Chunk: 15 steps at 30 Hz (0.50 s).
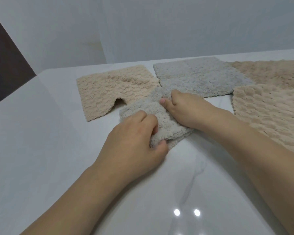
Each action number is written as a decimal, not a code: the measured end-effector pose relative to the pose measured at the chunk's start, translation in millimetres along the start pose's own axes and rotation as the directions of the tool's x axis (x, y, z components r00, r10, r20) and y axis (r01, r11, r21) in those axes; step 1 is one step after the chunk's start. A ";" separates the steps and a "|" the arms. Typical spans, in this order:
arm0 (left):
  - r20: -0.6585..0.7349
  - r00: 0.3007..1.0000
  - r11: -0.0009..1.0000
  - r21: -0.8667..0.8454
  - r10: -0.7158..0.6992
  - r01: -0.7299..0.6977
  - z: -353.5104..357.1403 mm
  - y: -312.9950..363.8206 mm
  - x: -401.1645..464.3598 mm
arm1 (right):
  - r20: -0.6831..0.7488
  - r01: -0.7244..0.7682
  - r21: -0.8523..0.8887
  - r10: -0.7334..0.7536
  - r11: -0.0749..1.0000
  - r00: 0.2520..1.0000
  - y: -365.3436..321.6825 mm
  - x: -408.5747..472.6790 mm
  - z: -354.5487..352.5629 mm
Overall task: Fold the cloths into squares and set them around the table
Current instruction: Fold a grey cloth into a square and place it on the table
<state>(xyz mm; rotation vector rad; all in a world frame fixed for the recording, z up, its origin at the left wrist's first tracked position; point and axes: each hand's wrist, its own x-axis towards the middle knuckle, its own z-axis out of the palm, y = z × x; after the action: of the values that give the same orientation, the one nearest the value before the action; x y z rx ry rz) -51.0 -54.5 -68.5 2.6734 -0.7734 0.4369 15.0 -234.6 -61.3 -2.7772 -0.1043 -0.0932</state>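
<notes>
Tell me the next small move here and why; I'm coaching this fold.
Probably press the grey cloth flat and square its edges. Both the left hand and right hand grip it, and it looks bunched and skewed, overlapping the beige cloth, not yet a neat square on the table.

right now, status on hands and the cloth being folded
Left hand and right hand both gripping the small grey cloth, bunched mid-fold on the table. Beige cloth touching its far edge. Nothing blocking.
</notes>
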 end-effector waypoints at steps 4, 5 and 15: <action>-0.005 1.000 0.998 0.047 -0.029 0.030 1.8 5.4 -1.2 | -0.059 0.001 -0.043 -0.003 0.999 0.998 -1.9 -1.8 5.3; -0.016 0.998 0.996 0.064 -0.054 0.055 2.9 6.1 -0.5 | -0.070 -0.002 -0.055 -0.002 0.998 0.998 -2.7 -1.3 5.8; 0.069 0.988 0.979 0.160 -0.137 0.125 3.4 6.0 6.7 | -0.153 -0.084 -0.093 0.069 0.992 0.986 -4.1 3.6 11.3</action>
<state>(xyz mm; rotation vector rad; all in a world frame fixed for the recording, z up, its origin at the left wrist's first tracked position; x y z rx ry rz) -48.3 -63.7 -67.7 2.8815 -0.6026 0.3723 18.8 -226.6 -70.2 -2.8573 0.0466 -0.2937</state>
